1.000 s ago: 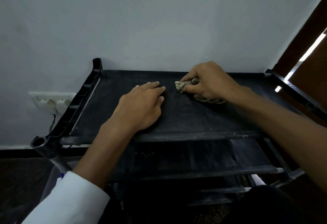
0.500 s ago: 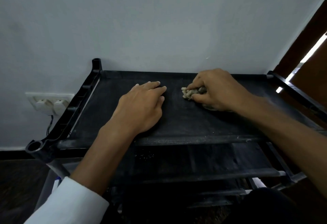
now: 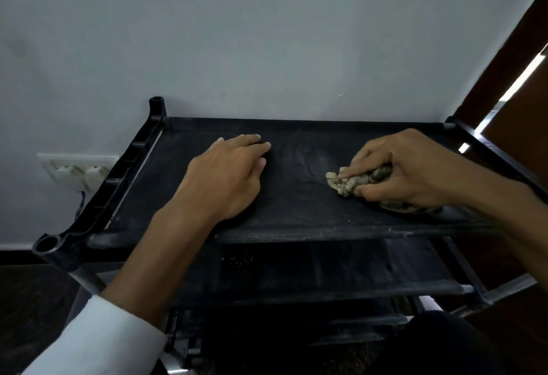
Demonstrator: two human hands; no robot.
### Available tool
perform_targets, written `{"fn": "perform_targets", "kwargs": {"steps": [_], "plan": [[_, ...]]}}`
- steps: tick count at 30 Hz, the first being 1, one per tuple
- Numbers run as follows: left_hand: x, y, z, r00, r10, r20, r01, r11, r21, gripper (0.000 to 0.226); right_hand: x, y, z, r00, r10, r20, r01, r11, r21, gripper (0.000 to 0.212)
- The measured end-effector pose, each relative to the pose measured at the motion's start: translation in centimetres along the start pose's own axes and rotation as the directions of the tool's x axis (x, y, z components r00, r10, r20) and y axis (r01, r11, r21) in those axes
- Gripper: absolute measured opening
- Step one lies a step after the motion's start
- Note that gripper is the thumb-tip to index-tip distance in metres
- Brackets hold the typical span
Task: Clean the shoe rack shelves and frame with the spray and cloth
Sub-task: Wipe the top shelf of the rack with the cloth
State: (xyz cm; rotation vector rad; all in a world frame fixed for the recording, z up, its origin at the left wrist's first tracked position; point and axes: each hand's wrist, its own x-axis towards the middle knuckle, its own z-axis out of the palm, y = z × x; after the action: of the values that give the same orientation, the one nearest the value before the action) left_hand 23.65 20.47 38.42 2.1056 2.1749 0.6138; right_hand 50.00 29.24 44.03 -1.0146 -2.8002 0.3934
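A black shoe rack (image 3: pixel 98 196) stands against the wall, its dusty fabric top shelf (image 3: pixel 299 205) facing me. My left hand (image 3: pixel 225 179) lies flat, palm down, on the left half of that shelf, holding nothing. My right hand (image 3: pixel 406 170) presses a crumpled, dirty beige cloth (image 3: pixel 347 183) onto the right half of the shelf. Lower shelves (image 3: pixel 311 274) show beneath the front bar. No spray bottle is in view.
A pale wall (image 3: pixel 267 33) rises right behind the rack. A white wall socket (image 3: pixel 78 171) with plugs sits low at the left. A dark wooden door frame (image 3: pixel 522 72) borders the right. Dark floor (image 3: pixel 32 300) lies at lower left.
My right hand has dragged the cloth from the shelf's middle toward the right and nearer the front. My left hand has stayed flat in place.
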Motion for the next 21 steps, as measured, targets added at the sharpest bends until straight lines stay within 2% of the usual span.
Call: {"fn": "perform_targets", "kwargs": {"steps": [4, 9, 11, 16, 19, 21], "plan": [[-0.4, 0.6, -0.5, 0.998, 0.07, 0.006, -0.07, 0.997, 0.041, 0.044, -1.5, 0.1, -0.5, 0.998, -0.028, -0.056, 0.03, 0.999, 0.022, 0.031], [3.3, 4.4, -2.8, 0.975, 0.22, 0.039, -0.222, 0.972, 0.076, 0.042, -3.9, 2.2, -2.2, 0.942, 0.064, -0.33, -0.065, 0.998, 0.008, 0.033], [6.2, 6.0, -2.7, 0.951, 0.308, 0.016, -0.308, 0.95, 0.051, 0.04, -4.5, 2.9, -2.9, 0.921, 0.092, -0.378, -0.106, 0.994, -0.015, 0.029], [8.4, 6.8, 0.8, 0.877, 0.48, 0.017, -0.475, 0.873, -0.107, 0.04, -5.1, 3.0, -3.5, 0.955, 0.068, -0.288, -0.091, 0.994, -0.068, 0.035], [8.6, 5.7, 1.8, 0.866, 0.493, 0.079, -0.474, 0.861, -0.183, 0.039, -4.9, 2.1, -3.0, 0.986, 0.05, -0.158, -0.059, 0.997, -0.056, 0.043], [8.6, 5.2, 1.8, 0.872, 0.482, 0.087, -0.458, 0.865, -0.203, 0.04, -3.9, 1.6, -2.1, 0.994, 0.034, -0.108, -0.04, 0.997, -0.059, 0.039]]}}
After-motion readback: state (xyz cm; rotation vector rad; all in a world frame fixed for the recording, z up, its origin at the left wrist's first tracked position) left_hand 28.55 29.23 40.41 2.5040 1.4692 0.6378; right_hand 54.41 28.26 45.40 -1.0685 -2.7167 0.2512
